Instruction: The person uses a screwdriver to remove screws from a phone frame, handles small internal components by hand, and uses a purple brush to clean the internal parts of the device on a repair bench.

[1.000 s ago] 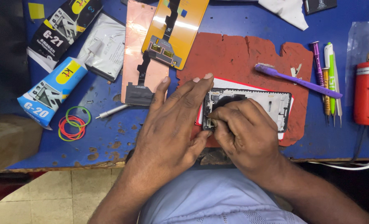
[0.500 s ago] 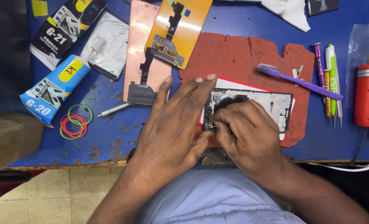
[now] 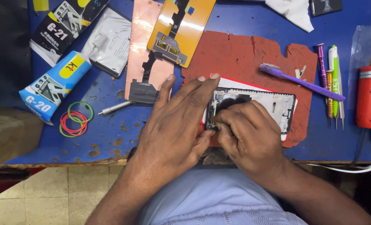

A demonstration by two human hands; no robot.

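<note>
An opened phone frame (image 3: 273, 106) lies on a worn red mat (image 3: 243, 58) at the blue table's near edge. My left hand (image 3: 177, 121) lies flat with fingers spread, pressing on the frame's left end. My right hand (image 3: 248, 133) is curled over the frame's lower left corner, fingertips pinched together against it. Whether they hold a small tool or part is hidden. A white card with a red edge shows under the frame.
Left of the mat lie an orange display panel (image 3: 181, 29), a copper-coloured panel (image 3: 146, 54), two glue tubes (image 3: 56, 85), rubber bands (image 3: 75, 118) and a metal pin (image 3: 116, 107). A purple toothbrush (image 3: 302, 81), several screwdrivers (image 3: 331, 83) and a red cylindrical tool (image 3: 370, 96) are on the right.
Both hands stay on the phone frame. My right hand's fingertips have shifted slightly at the frame's lower left corner. Nothing else has moved.
</note>
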